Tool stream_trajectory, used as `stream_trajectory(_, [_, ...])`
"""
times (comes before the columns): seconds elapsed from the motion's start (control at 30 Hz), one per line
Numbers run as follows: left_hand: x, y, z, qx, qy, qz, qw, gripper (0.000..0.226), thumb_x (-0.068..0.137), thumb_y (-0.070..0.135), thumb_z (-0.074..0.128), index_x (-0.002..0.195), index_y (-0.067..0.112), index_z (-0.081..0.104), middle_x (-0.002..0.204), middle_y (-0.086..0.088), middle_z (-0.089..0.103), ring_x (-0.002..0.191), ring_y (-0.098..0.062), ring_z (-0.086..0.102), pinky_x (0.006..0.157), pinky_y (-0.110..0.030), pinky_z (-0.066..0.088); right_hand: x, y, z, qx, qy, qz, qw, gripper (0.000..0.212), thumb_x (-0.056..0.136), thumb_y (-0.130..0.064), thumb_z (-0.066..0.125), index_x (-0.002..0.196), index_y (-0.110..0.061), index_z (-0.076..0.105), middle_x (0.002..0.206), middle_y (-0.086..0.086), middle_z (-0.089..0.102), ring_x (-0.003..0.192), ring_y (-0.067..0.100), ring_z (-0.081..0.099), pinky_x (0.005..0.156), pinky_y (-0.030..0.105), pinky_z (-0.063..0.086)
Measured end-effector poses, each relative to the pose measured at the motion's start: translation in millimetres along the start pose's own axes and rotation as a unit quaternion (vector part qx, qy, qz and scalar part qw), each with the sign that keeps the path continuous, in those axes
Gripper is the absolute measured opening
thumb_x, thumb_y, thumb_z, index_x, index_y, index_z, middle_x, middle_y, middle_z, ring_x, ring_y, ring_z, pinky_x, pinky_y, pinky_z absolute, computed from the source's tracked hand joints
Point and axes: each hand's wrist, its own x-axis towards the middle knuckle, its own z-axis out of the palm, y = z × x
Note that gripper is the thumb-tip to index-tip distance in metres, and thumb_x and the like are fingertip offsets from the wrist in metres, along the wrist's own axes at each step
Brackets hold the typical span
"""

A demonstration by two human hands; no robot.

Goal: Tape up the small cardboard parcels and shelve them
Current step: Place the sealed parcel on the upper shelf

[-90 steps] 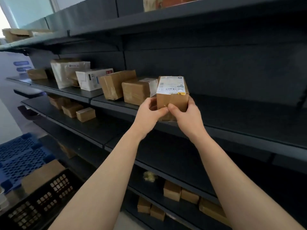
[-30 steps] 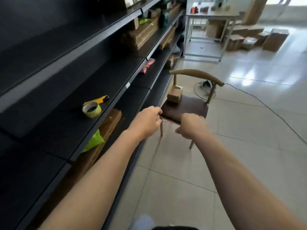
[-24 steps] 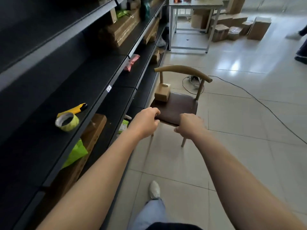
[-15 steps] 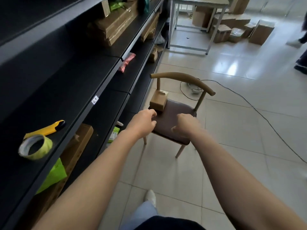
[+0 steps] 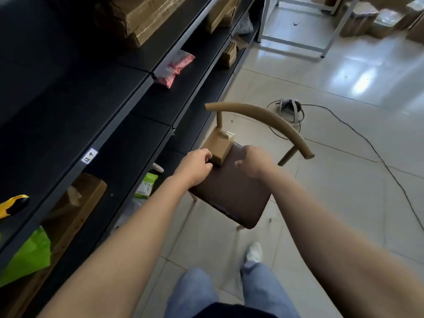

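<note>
Parcel (image 5: 219, 145) on the chair (image 5: 231, 196), back-left corner of the seat, hard against the backrest post (image 5: 219, 119). Small brown cardboard, pale label or tape at the far end. Sealed or not: cannot tell.

Big to small:
- Shelving (image 5: 110, 125) along the left, dark, several tiers.
- Tiled floor (image 5: 344, 191), glossy, with a black cable (image 5: 369, 145) trailing past the chair on the right.
- Chair close beside the shelving, brown seat, curved backrest.
- Left hand (image 5: 195, 167) at the parcel's near-left corner, fingers curled tight. Touching or just short: cannot tell, so grip unconfirmed.
- Right hand (image 5: 254, 160) over the seat just right of the parcel, fingers bent down, thumb out toward it, holding nothing.
- Yellow-and-black tool (image 5: 13, 205) on the shelf at the left frame edge, half cut off.

Judged step: two-handed pickup, not yet closed.

Risks:
- One-sided push from the left hand, skidding the parcel across the smooth seat or off the back-left edge into the gap by the shelving.
- Lift by the top only, popping any unsealed flaps and spilling contents.
- Straight to the shelf with sealing skipped, nothing to seal with in either hand.
- Trip or snag on the cable if stepping right with hands full.
</note>
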Motion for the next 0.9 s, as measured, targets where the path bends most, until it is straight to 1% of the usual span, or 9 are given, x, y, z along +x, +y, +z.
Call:
stream_trajectory(0.07, [25.2,7.3,12.3,-0.016,0.012,-0.029,0.999,0.030,0.091,0.019,0.056,0.121,0.015,0.059,0.117,-0.003,0.061,0.104,-0.019,0.056,0.085,-0.029,0.044,28.8,15.9,-4.6,-0.011,-0.018,-0.015,1.000,0.040,0.091,-0.028,0.058,0.127,-0.011,0.052,0.119,0.012,0.060,0.108,0.030,0.057,0.085,0.037,0.046])
stream_trajectory(0.2, [66.8,12.8,35.1,-0.048,0.019,-0.086,0.995,0.029,0.091,0.018,0.057,0.118,0.012,0.060,0.114,-0.004,0.062,0.104,-0.020,0.056,0.082,-0.026,0.041,82.5,40.2,-7.5,-0.045,-0.051,-0.038,0.997,0.048,0.092,-0.028,0.058,0.134,-0.008,0.048,0.128,0.014,0.056,0.116,0.032,0.053,0.090,0.036,0.044])
stream_trajectory(0.33, [104.9,2.5,54.8,-0.069,0.013,-0.142,0.987,0.030,0.091,0.021,0.058,0.119,0.013,0.058,0.119,-0.005,0.058,0.105,-0.021,0.056,0.086,-0.031,0.046,136.7,54.5,6.2,-0.063,-0.074,-0.049,0.994,0.047,0.091,-0.024,0.058,0.134,-0.007,0.047,0.130,0.015,0.054,0.118,0.033,0.051,0.092,0.036,0.043])
stream_trajectory(0.43, [138.4,-13.6,69.5,-0.086,0.007,-0.174,0.981,0.035,0.092,0.021,0.057,0.126,0.012,0.054,0.121,-0.006,0.059,0.108,-0.021,0.056,0.082,-0.026,0.041,178.4,58.5,26.2,-0.067,-0.087,-0.041,0.993,0.043,0.089,-0.017,0.056,0.130,-0.005,0.048,0.129,0.016,0.052,0.117,0.033,0.051,0.092,0.036,0.043])
stream_trajectory(0.5, [162.8,-26.8,80.1,-0.093,-0.001,-0.197,0.976,0.039,0.092,0.022,0.057,0.129,0.011,0.052,0.123,-0.006,0.059,0.110,-0.022,0.056,0.081,-0.026,0.040,207.3,58.9,42.1,-0.057,-0.097,-0.034,0.993,0.043,0.088,-0.012,0.054,0.130,-0.004,0.047,0.130,0.017,0.050,0.119,0.034,0.049,0.094,0.036,0.042])
stream_trajectory(0.67, [217.9,-59.5,108.7,-0.096,-0.004,-0.263,0.960,0.036,0.091,0.025,0.057,0.123,0.009,0.050,0.119,-0.008,0.059,0.101,-0.024,0.057,0.073,-0.028,0.040,275.9,60.2,83.1,-0.032,-0.115,-0.032,0.992,0.048,0.088,-0.006,0.048,0.135,-0.004,0.040,0.139,0.016,0.040,0.131,0.033,0.035,0.104,0.039,0.035])
stream_trajectory(0.77, [241.7,-78.0,125.5,-0.110,0.003,-0.322,0.940,0.043,0.089,0.032,0.061,0.120,0.004,0.052,0.120,-0.012,0.059,0.105,-0.029,0.058,0.071,-0.028,0.038,309.3,59.1,104.8,-0.016,-0.119,-0.027,0.992,0.052,0.086,-0.003,0.047,0.137,-0.003,0.035,0.144,0.015,0.034,0.136,0.032,0.027,0.107,0.039,0.033])
stream_trajectory(0.83, [254.3,-87.7,136.7,-0.169,-0.002,-0.355,0.920,0.050,0.088,0.036,0.063,0.125,0.004,0.052,0.123,-0.012,0.059,0.109,-0.030,0.057,0.073,-0.029,0.038,328.3,58.6,115.7,-0.004,-0.125,-0.020,0.992,0.051,0.086,-0.001,0.045,0.136,-0.003,0.034,0.142,0.014,0.034,0.135,0.030,0.027,0.105,0.039,0.032])
stream_trajectory(0.9, [264.4,-95.6,146.3,-0.235,-0.002,-0.374,0.897,0.052,0.088,0.037,0.063,0.127,0.005,0.051,0.126,-0.010,0.058,0.112,-0.029,0.056,0.080,-0.029,0.040,344.3,59.1,124.1,0.002,-0.141,-0.011,0.990,0.047,0.086,0.001,0.044,0.132,-0.004,0.035,0.139,0.014,0.038,0.130,0.031,0.033,0.100,0.038,0.034])
